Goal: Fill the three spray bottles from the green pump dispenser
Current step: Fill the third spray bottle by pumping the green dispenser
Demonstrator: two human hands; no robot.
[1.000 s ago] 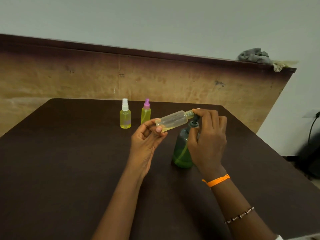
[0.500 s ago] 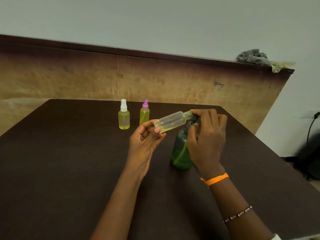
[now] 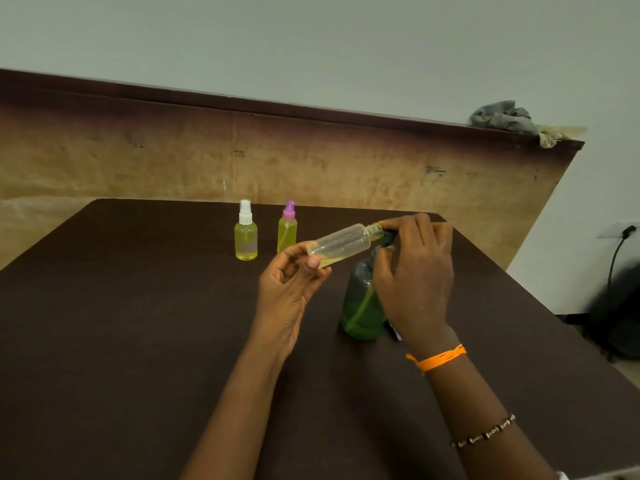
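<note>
Both hands busy: left [image 3: 287, 289] pinches tilted open bottle [image 3: 343, 244], neck up-right; right [image 3: 415, 271] grips pump [image 3: 388, 237].

A dark brown desk [image 3: 104, 341] fills the lower part of the view, and behind it a worn wooden board [image 3: 173, 168] with a dark top edge leans along the pale wall [image 3: 311, 39]. A crumpled grey cloth [image 3: 502, 116] lies on the board's top edge at its right end, with a pale yellowish rag [image 3: 554, 133] just beside it. At the far right a black cable [image 3: 618, 249] runs down from a wall socket [image 3: 628, 230] toward a blurred dark shape near the floor.
</note>
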